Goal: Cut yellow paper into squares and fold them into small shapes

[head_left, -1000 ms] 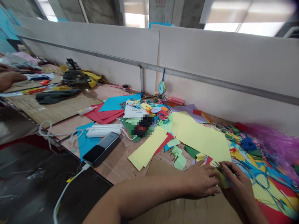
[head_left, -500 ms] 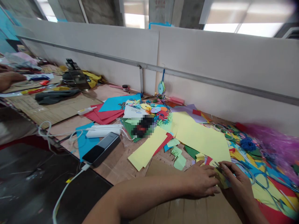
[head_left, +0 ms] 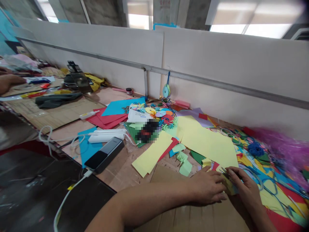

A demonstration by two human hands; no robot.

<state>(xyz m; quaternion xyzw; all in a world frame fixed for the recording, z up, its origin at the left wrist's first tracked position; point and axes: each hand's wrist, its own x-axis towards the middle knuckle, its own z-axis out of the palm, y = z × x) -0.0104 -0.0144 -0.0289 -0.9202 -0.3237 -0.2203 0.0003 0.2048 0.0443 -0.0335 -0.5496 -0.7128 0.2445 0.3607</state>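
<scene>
My left hand point(head_left: 209, 187) reaches across with bent fingers around the left edge of a small piece of yellow paper point(head_left: 231, 188); the fingertips partly hide it. Close on the right, my right hand point(head_left: 246, 186) pinches thin metal tweezers point(head_left: 223, 170) between thumb and forefinger, their fine tips pointing left over the paper. Brown cardboard point(head_left: 193, 219) lies under both hands. Just beyond them are a large yellow sheet point(head_left: 210, 143) and light green scraps point(head_left: 185, 168).
Scissors point(head_left: 272, 190) lie on coloured scraps at the right, below purple plastic point(head_left: 285, 145). Left of my arm are yellow strips point(head_left: 152, 154), a black phone-like device point(head_left: 105, 155) with a cable and a white power strip point(head_left: 107, 135). A co-worker's hand point(head_left: 11, 82) is far left.
</scene>
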